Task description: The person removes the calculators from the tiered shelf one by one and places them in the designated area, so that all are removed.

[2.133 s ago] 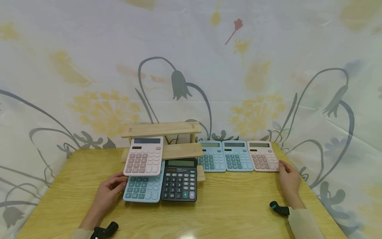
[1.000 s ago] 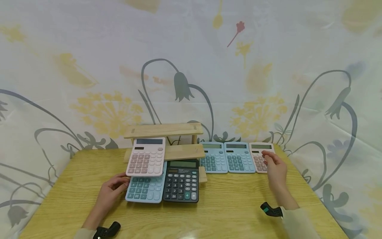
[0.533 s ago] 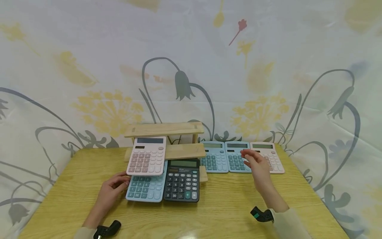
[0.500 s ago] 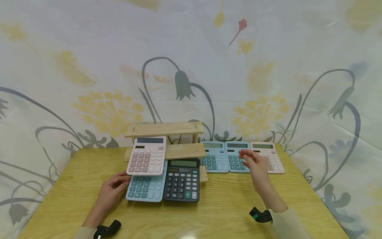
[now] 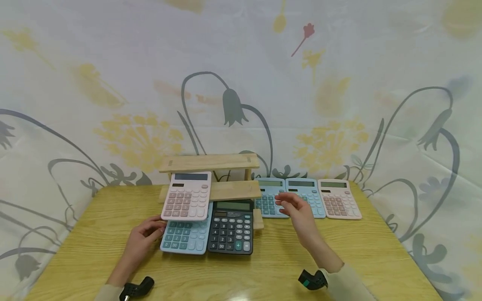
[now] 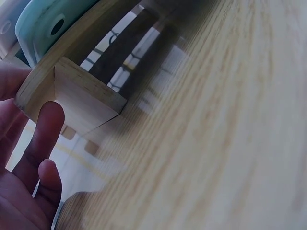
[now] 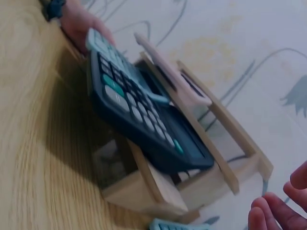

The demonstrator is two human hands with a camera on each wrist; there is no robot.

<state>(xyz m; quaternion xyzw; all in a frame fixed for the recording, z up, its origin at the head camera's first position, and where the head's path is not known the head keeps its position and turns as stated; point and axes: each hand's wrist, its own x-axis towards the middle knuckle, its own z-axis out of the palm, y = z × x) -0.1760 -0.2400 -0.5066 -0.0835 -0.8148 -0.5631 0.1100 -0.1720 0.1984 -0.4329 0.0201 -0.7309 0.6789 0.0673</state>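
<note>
At its left side, a stepped wooden rack [image 5: 235, 190] is held by my left hand [image 5: 141, 238]; the left wrist view shows fingertips [image 6: 48, 122] against its end panel and board edge. On the rack a pink calculator [image 5: 187, 196] leans on the upper step. Below it are a light blue calculator [image 5: 184, 238], partly covered, and a black calculator [image 5: 230, 230]. My right hand [image 5: 301, 217] hovers with loosely bent fingers and nothing in them. It overlaps two blue calculators [image 5: 269, 190] in the head view, to the right of the rack.
A second pink calculator [image 5: 339, 200] ends the row of calculators at the right, along the back of the wooden table [image 5: 271, 267]. Behind stands a flower-patterned backdrop [image 5: 286, 104]. Each wrist wears a black camera mount [image 5: 137, 288].
My right hand has moved left from the right edge of the far pink calculator, across the row, to the blue ones. The left hand and the calculators have stayed put.
</note>
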